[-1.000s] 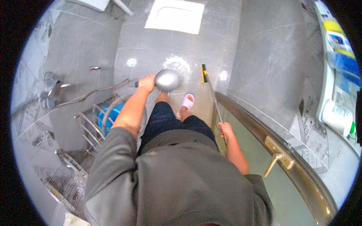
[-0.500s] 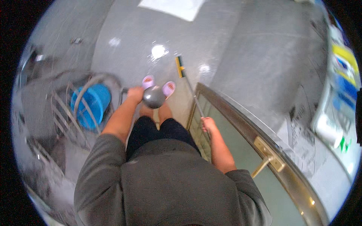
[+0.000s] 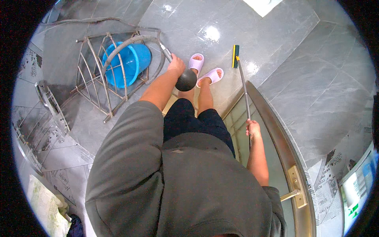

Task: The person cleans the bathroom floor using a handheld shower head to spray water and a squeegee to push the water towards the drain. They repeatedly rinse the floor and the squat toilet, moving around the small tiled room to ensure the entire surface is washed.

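Observation:
My left hand (image 3: pixel 177 65) is closed round the silver handle of a shower head (image 3: pixel 185 80), whose dark round disc sits near my shins. From the handle's far end a grey hose (image 3: pixel 161 35) runs off to the left. On the right, my right hand (image 3: pixel 253 128) grips the metal pole of a long-handled floor brush (image 3: pixel 235 56). Its narrow yellow and dark green head rests on the wet tiles, ahead and to the right of my feet. Pink slippers (image 3: pixel 215 75) are on my feet, between the two tools.
A blue bucket (image 3: pixel 138 63) lies tilted inside a metal rack (image 3: pixel 103 89) on the left. Beside my right arm stands a metal-framed glass door (image 3: pixel 272 118) with a brass-coloured handle (image 3: pixel 291 194). Cloth (image 3: pixel 45 203) hangs at the lower left. The grey floor tiles (image 3: pixel 272 31) look wet and shiny.
My view has swung left, so the rack and bucket show more fully and everything sits further right. Both hands keep their holds; the brush head stays on the floor.

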A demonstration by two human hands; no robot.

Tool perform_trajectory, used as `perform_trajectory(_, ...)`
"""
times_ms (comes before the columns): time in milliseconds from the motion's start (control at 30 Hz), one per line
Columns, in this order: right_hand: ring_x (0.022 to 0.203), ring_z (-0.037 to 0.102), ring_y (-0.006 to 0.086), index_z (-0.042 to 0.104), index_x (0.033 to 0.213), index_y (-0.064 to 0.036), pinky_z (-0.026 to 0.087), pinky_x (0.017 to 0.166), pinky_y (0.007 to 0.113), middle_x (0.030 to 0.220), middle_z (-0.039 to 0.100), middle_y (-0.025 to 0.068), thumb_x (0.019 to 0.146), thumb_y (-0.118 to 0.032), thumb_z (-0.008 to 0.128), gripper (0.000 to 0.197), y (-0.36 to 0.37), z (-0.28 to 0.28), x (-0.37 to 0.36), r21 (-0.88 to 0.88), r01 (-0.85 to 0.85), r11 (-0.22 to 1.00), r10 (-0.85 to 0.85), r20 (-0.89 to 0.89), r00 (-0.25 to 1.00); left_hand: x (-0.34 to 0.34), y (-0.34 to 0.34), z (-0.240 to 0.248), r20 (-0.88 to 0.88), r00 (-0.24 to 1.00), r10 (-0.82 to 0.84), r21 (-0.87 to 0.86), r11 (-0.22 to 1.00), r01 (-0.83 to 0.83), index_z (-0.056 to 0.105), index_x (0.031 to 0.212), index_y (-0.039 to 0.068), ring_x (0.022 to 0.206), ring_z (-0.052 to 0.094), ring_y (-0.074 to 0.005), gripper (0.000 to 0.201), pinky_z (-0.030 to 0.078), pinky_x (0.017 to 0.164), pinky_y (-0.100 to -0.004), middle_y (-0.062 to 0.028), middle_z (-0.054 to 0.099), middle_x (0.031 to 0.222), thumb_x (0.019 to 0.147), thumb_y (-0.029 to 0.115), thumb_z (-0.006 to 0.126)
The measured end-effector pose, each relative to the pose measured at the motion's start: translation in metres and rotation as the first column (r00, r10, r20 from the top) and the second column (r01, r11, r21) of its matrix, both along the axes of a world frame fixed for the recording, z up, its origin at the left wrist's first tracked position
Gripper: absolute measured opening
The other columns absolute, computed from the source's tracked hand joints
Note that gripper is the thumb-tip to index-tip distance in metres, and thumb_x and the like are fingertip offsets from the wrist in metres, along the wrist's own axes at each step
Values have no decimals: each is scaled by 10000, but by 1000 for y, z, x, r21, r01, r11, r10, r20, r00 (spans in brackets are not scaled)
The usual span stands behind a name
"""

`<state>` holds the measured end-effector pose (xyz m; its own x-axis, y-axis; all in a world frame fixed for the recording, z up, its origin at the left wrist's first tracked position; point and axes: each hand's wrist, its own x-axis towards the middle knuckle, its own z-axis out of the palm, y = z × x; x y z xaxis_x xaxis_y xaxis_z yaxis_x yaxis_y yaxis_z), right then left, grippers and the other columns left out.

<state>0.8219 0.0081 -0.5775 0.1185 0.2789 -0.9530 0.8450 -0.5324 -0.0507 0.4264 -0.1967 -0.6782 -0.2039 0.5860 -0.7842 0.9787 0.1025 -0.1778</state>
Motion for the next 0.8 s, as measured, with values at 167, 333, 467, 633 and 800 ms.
perform_trajectory(167,365,387,115,501,803,-34,337,308,256,540,432,28,857,-254,472,229,-2,-4,1,7,0,1000,1,-36,999,-25,-19,27,139,986,-96,-38,994,102,617,924,138,953,530,-215,196,338,841,-486,-47,572,972,780,182,492)
perform_trajectory(333,366,385,113,498,828,-34,344,320,256,550,435,26,853,-259,477,227,-3,-14,4,-11,33,999,-33,-79,996,-42,-71,41,105,972,-209,-108,970,220,616,951,160,994,498,-206,210,296,909,-498,-35,548,997,783,175,490)
perform_trajectory(467,366,388,110,498,842,-40,349,326,257,549,434,20,845,-273,487,234,-4,-26,5,-17,17,1000,-19,-87,996,-49,-116,51,76,975,-210,-148,964,219,619,967,171,1015,484,-199,222,279,945,-505,-28,541,997,785,162,492)
perform_trajectory(633,365,392,112,487,822,-36,348,326,259,545,428,20,844,-280,490,245,-18,-38,11,5,26,1000,-25,-146,989,-39,-146,70,73,965,-254,-140,955,262,617,917,164,967,489,-197,211,157,988,-573,-30,530,911,797,182,444)
perform_trajectory(800,368,387,110,484,817,-34,337,319,254,552,429,24,842,-255,491,223,-36,-20,6,1,41,999,-40,-136,990,-9,-169,86,-36,978,-204,-23,979,203,604,925,174,948,497,-195,203,160,985,-584,-34,525,876,793,155,451)
